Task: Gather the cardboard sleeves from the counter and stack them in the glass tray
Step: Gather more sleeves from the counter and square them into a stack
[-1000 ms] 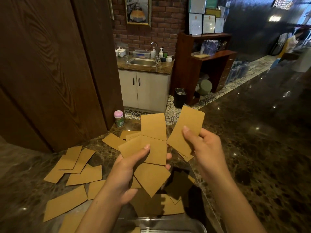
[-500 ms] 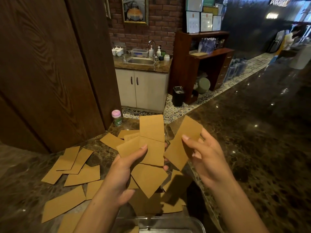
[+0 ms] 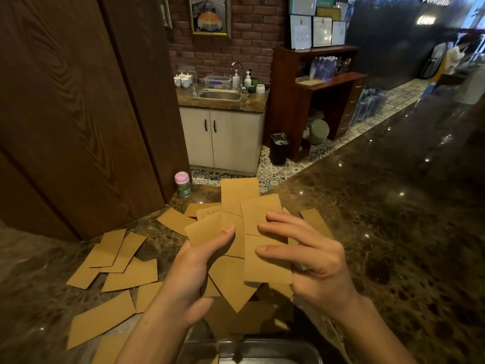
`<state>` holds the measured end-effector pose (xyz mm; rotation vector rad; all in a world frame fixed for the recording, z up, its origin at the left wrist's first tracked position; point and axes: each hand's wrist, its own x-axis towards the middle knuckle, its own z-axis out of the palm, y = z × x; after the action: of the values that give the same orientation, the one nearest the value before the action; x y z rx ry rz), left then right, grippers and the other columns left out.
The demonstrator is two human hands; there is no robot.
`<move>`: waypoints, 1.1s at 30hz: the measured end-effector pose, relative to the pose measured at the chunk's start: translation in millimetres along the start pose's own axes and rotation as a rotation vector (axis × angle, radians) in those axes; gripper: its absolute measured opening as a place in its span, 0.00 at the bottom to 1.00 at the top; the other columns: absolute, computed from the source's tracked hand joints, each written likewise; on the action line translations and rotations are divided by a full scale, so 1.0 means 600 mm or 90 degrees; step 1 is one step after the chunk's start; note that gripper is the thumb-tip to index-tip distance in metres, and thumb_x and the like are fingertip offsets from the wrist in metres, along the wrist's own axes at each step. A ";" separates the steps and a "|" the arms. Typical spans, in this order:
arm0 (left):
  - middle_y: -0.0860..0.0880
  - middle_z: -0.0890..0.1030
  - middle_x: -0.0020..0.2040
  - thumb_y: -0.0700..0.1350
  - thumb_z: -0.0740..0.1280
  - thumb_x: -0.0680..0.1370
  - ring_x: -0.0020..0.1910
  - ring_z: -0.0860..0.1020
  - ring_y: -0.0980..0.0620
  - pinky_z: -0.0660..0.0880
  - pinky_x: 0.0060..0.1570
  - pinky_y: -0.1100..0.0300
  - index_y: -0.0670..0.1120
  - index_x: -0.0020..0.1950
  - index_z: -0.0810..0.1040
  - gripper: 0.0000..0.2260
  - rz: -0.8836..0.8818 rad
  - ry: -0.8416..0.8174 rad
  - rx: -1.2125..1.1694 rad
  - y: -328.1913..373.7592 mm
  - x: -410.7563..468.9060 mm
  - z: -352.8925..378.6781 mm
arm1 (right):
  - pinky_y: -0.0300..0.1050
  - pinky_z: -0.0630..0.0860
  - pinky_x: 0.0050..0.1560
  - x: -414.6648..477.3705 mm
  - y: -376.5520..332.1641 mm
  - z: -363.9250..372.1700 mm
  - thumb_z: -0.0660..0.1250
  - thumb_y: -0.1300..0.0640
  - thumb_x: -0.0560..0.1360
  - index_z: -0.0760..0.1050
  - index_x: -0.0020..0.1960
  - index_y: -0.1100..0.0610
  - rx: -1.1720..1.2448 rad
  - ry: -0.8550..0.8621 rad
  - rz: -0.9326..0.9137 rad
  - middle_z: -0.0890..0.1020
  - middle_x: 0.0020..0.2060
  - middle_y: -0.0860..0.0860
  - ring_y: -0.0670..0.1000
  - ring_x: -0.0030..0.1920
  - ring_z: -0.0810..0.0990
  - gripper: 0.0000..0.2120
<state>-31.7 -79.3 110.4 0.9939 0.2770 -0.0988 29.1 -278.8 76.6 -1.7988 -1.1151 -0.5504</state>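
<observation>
Cardboard sleeves are pinched as a fan by the left hand, the right hand pinching one more onto them (the gathering step, I judge); next they need squaring for the glass tray at 6 o'clock.

The glass tray is getting cut off by the bottom edge. The left hand is hiding its fingers behind the cardboard sleeves it is holding. The right hand is covering part of a counter sleeve. The framed papers are looking too small to read.
</observation>
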 end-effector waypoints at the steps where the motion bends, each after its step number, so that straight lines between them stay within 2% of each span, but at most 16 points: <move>1: 0.40 0.86 0.57 0.44 0.71 0.73 0.55 0.85 0.38 0.84 0.46 0.43 0.48 0.62 0.83 0.18 0.006 0.001 0.011 -0.001 -0.001 0.000 | 0.57 0.72 0.74 -0.002 0.003 0.002 0.78 0.81 0.62 0.86 0.56 0.60 -0.021 -0.007 -0.013 0.83 0.62 0.57 0.55 0.71 0.78 0.27; 4: 0.39 0.87 0.52 0.37 0.73 0.72 0.48 0.87 0.41 0.85 0.41 0.48 0.45 0.55 0.86 0.12 0.045 -0.022 0.027 -0.006 -0.003 0.003 | 0.59 0.70 0.76 -0.004 0.001 0.007 0.67 0.76 0.71 0.84 0.62 0.60 -0.077 -0.070 -0.050 0.80 0.68 0.57 0.57 0.76 0.74 0.24; 7: 0.38 0.87 0.52 0.35 0.74 0.69 0.49 0.86 0.42 0.84 0.42 0.53 0.42 0.58 0.84 0.17 0.095 -0.035 0.056 -0.012 0.000 0.001 | 0.61 0.70 0.76 -0.009 -0.005 0.012 0.59 0.74 0.71 0.81 0.67 0.59 -0.077 -0.088 -0.018 0.77 0.72 0.56 0.57 0.77 0.71 0.28; 9: 0.39 0.87 0.50 0.36 0.73 0.68 0.47 0.87 0.42 0.84 0.41 0.52 0.43 0.55 0.85 0.16 0.105 -0.035 0.058 -0.015 0.004 -0.005 | 0.61 0.75 0.72 -0.010 -0.017 0.017 0.62 0.66 0.76 0.78 0.71 0.55 -0.001 0.019 0.109 0.76 0.75 0.53 0.54 0.76 0.72 0.25; 10: 0.39 0.87 0.50 0.36 0.73 0.68 0.47 0.87 0.42 0.84 0.42 0.52 0.43 0.55 0.84 0.16 0.106 -0.039 0.063 -0.015 0.005 -0.005 | 0.57 0.78 0.69 -0.005 -0.028 0.019 0.66 0.58 0.78 0.75 0.74 0.50 0.089 0.089 0.217 0.76 0.75 0.48 0.51 0.75 0.74 0.24; 11: 0.38 0.87 0.51 0.36 0.74 0.68 0.48 0.86 0.41 0.84 0.43 0.52 0.42 0.55 0.84 0.16 0.108 -0.040 0.073 -0.017 0.007 -0.006 | 0.51 0.80 0.66 0.001 -0.039 0.021 0.71 0.51 0.76 0.72 0.76 0.45 0.202 0.133 0.336 0.77 0.73 0.43 0.47 0.72 0.76 0.28; 12: 0.37 0.86 0.51 0.36 0.75 0.67 0.48 0.85 0.40 0.84 0.44 0.52 0.41 0.55 0.84 0.16 0.111 -0.043 0.088 -0.019 0.007 -0.004 | 0.46 0.81 0.64 0.007 -0.048 0.022 0.77 0.47 0.72 0.70 0.75 0.42 0.300 0.125 0.437 0.79 0.69 0.40 0.44 0.69 0.78 0.34; 13: 0.37 0.86 0.51 0.38 0.77 0.67 0.48 0.85 0.40 0.83 0.45 0.52 0.42 0.53 0.85 0.15 0.113 -0.050 0.102 -0.021 0.007 -0.003 | 0.42 0.81 0.61 0.012 -0.048 0.023 0.81 0.48 0.70 0.71 0.73 0.42 0.369 0.090 0.504 0.81 0.66 0.42 0.44 0.66 0.81 0.35; 15: 0.38 0.86 0.51 0.40 0.77 0.67 0.48 0.85 0.42 0.83 0.45 0.53 0.45 0.53 0.85 0.15 0.097 -0.067 0.116 -0.025 0.006 -0.006 | 0.43 0.83 0.55 0.014 -0.044 0.029 0.80 0.54 0.72 0.78 0.67 0.51 0.443 0.031 0.542 0.87 0.58 0.50 0.51 0.59 0.86 0.25; 17: 0.38 0.86 0.53 0.39 0.74 0.69 0.49 0.85 0.41 0.83 0.44 0.51 0.44 0.58 0.83 0.17 0.046 -0.084 0.091 -0.024 0.002 -0.013 | 0.47 0.85 0.51 0.017 -0.043 0.034 0.76 0.56 0.73 0.81 0.62 0.56 0.494 0.069 0.575 0.88 0.54 0.55 0.55 0.54 0.88 0.18; 21: 0.35 0.84 0.56 0.41 0.71 0.74 0.50 0.84 0.33 0.82 0.49 0.40 0.46 0.62 0.81 0.16 0.024 -0.130 0.119 -0.016 -0.004 -0.024 | 0.48 0.85 0.38 0.030 -0.037 0.029 0.77 0.57 0.73 0.82 0.59 0.57 0.562 0.161 0.617 0.88 0.50 0.57 0.57 0.48 0.88 0.16; 23: 0.37 0.85 0.54 0.42 0.70 0.77 0.47 0.86 0.36 0.83 0.44 0.45 0.46 0.62 0.80 0.13 0.043 -0.125 0.137 -0.015 -0.003 -0.020 | 0.50 0.85 0.43 0.037 -0.035 0.027 0.76 0.57 0.73 0.82 0.60 0.56 0.567 0.214 0.607 0.88 0.52 0.57 0.58 0.51 0.88 0.16; 25: 0.37 0.86 0.54 0.41 0.69 0.80 0.48 0.86 0.38 0.83 0.43 0.49 0.44 0.64 0.78 0.13 0.061 -0.106 0.139 -0.015 0.000 -0.017 | 0.54 0.85 0.48 0.040 -0.033 0.022 0.72 0.57 0.75 0.80 0.62 0.54 0.555 0.268 0.599 0.88 0.52 0.55 0.58 0.53 0.87 0.15; 27: 0.37 0.86 0.55 0.41 0.67 0.79 0.50 0.86 0.37 0.84 0.44 0.48 0.43 0.66 0.76 0.15 0.077 -0.077 0.135 -0.016 0.003 -0.017 | 0.56 0.85 0.50 0.045 -0.035 0.011 0.70 0.57 0.75 0.79 0.62 0.54 0.566 0.289 0.605 0.89 0.49 0.53 0.55 0.50 0.88 0.15; 30: 0.40 0.86 0.56 0.42 0.69 0.77 0.50 0.86 0.40 0.83 0.45 0.49 0.43 0.64 0.78 0.15 0.120 -0.028 0.159 -0.015 0.009 -0.018 | 0.50 0.86 0.45 0.043 -0.045 -0.001 0.70 0.57 0.74 0.80 0.61 0.55 0.608 0.224 0.608 0.88 0.48 0.54 0.53 0.47 0.88 0.16; 33: 0.43 0.87 0.54 0.45 0.72 0.74 0.51 0.86 0.45 0.83 0.45 0.55 0.44 0.62 0.80 0.16 0.145 0.000 0.146 -0.016 0.016 -0.011 | 0.45 0.85 0.46 0.031 -0.053 0.012 0.74 0.56 0.75 0.79 0.63 0.55 0.572 0.114 0.637 0.89 0.52 0.54 0.53 0.51 0.88 0.18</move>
<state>-25.6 -78.4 96.5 1.2473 0.1518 0.0787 10.0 -258.7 102.1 -1.2197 -0.1492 0.3565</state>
